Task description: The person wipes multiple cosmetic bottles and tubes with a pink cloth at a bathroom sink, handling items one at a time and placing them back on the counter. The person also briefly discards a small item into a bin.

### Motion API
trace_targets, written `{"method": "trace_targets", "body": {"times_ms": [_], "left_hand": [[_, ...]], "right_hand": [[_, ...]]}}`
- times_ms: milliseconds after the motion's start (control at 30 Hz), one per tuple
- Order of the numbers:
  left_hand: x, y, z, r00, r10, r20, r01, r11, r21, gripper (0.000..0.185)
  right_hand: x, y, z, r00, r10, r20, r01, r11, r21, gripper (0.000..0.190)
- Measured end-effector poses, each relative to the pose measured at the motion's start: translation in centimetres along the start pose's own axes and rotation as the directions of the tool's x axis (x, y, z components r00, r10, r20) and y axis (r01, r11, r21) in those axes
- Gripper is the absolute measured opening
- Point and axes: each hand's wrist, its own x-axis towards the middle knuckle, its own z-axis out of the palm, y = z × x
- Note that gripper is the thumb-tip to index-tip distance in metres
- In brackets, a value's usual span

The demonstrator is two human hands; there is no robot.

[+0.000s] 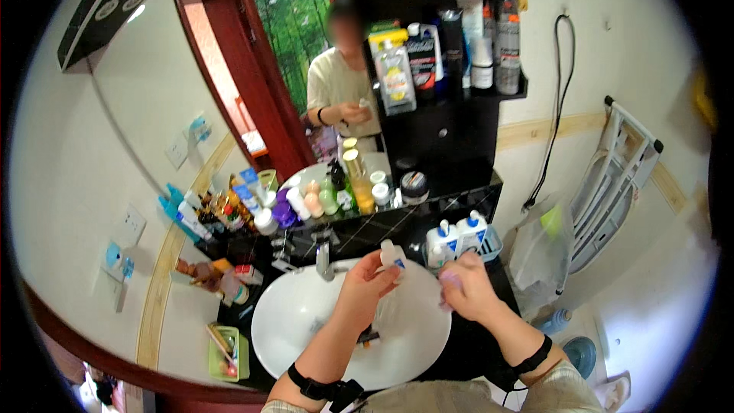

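Note:
Above the white washbasin (281, 332), my left hand (367, 281) grips a small whitish plastic bottle (391, 253) with a blue mark on its side. My right hand (473, 289) is closed around a soft pinkish-purple thing (451, 285), perhaps a cloth or sponge; motion blurs it. It is over the basin's right rim, close to the white pump bottles (442, 241). Down in the bowl, partly hidden by my left forearm, lies a small dark object (371, 336) with an orange part. The chrome tap (324, 264) stands at the basin's back edge.
A black ledge holds several cosmetic jars and bottles (327, 201) below the mirror (218, 97). Left of the basin are a green plastic basket (229, 355) and a toppled-looking group of bottles (232, 289). A folded step stool (613, 183) and plastic bag (542, 246) hang at right.

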Motion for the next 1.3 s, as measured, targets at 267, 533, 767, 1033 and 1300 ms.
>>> {"method": "trace_targets", "body": {"times_ms": [267, 533, 767, 1033, 1300], "left_hand": [[4.3, 2.5, 4.8, 0.934, 0.217, 0.283, -0.257, 0.96, 0.113, 0.045], [10.4, 9.3, 10.5, 0.731, 0.589, 0.344, -0.677, 0.692, 0.253, 0.051], [14.3, 12.3, 12.4, 0.615, 0.636, 0.466, -0.783, 0.425, 0.453, 0.061], [16.9, 11.9, 12.8, 0.543, 0.65, 0.533, -0.826, 0.299, 0.477, 0.069], [16.7, 11.9, 12.9, 0.639, 0.59, 0.494, -0.765, 0.421, 0.487, 0.074]], "right_hand": [[5.3, -2.0, -3.4, 0.978, 0.206, -0.017, -0.203, 0.973, 0.109, 0.041], [15.9, 1.3, -9.0, 0.898, 0.12, -0.422, -0.146, 0.989, -0.031, 0.029], [23.4, 3.3, -11.1, 0.851, 0.189, -0.489, -0.297, 0.943, -0.152, 0.031], [25.0, 3.1, -10.7, 0.855, 0.329, -0.402, -0.449, 0.858, -0.251, 0.031], [24.9, 4.2, -9.7, 0.851, 0.211, -0.481, -0.382, 0.877, -0.292, 0.033]]}}
